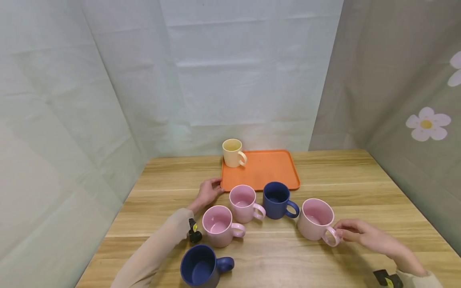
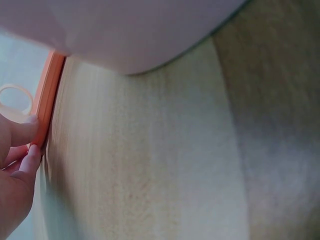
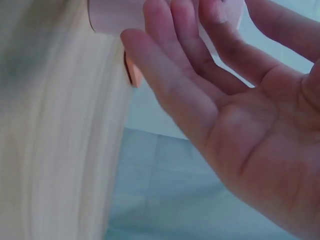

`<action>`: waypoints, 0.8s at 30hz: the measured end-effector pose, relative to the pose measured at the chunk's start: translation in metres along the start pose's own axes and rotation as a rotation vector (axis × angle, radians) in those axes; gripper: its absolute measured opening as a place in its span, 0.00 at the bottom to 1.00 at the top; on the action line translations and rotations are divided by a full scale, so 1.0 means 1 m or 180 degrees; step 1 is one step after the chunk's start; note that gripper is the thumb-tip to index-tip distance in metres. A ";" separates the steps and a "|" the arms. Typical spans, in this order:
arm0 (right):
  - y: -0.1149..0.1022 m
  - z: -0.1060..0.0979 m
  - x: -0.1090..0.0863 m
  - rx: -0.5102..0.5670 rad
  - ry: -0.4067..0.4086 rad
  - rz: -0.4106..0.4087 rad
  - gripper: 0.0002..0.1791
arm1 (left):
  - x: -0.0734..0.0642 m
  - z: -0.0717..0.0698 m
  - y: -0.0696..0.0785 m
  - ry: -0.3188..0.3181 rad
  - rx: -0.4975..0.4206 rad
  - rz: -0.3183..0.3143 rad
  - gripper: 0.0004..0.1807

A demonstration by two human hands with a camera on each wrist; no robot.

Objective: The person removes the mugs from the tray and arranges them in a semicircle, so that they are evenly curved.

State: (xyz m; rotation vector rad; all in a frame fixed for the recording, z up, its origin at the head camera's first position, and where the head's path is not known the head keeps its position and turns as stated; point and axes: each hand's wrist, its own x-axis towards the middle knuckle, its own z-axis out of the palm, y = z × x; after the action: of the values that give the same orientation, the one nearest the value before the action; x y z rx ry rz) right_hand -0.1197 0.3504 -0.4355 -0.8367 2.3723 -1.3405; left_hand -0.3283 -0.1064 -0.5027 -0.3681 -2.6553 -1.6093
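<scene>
My left hand point(image 1: 210, 191) pinches the near left corner of the orange tray point(image 1: 268, 170), and the left wrist view shows thumb and fingertips at the tray's rim point(image 2: 49, 95). A cream-yellow mug point(image 1: 231, 154) stands upright on the tray's left side. At the right, my right hand point(image 1: 363, 236) holds a pink mug point(image 1: 312, 224) by its handle, thumb and forefinger meeting there. In the right wrist view the other fingers point(image 3: 170, 75) reach out under the pink mug's wall, and the handle is mostly hidden.
Between the hands stand a pink mug point(image 1: 243, 206) and a navy mug point(image 1: 275, 204), close before the tray. Another pink mug point(image 1: 217, 228) and a navy mug point(image 1: 201, 268) stand beside my left forearm. Pale cloth point(image 1: 230, 80) hangs behind the wooden table point(image 1: 273, 256).
</scene>
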 end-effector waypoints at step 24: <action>-0.052 -0.044 0.064 -0.1239 0.0443 0.0395 0.08 | 0.000 0.000 -0.001 -0.0025 -0.0100 -0.0007 0.26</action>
State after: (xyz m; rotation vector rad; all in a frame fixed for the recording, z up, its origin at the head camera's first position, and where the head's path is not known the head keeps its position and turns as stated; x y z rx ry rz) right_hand -0.1746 0.3207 -0.3661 -0.6938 2.7956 -0.9294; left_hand -0.3284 -0.1065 -0.5032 -0.3733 -2.6398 -1.6555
